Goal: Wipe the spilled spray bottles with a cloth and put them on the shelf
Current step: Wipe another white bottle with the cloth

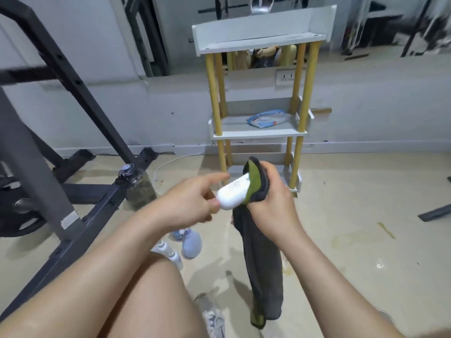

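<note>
Bottle in hand: your left hand (195, 203) grips the base end of the white bottle (231, 193), fingers closed round it, forefinger stretched along its upper side. Your right hand (271, 198) is closed on the cloth (263, 259), which wraps the bottle's far end; the rest of the cloth hangs below that hand. The bottle's long axis runs from your left hand up and away to the right, between both hands. The shelf (258, 131) stands straight beyond your hands, its lowest tier just behind the right one. Judged: wipe along that axis, then the left hand carries the bottle forward. More bottles (191, 242) lie on the floor below your left hand.
</note>
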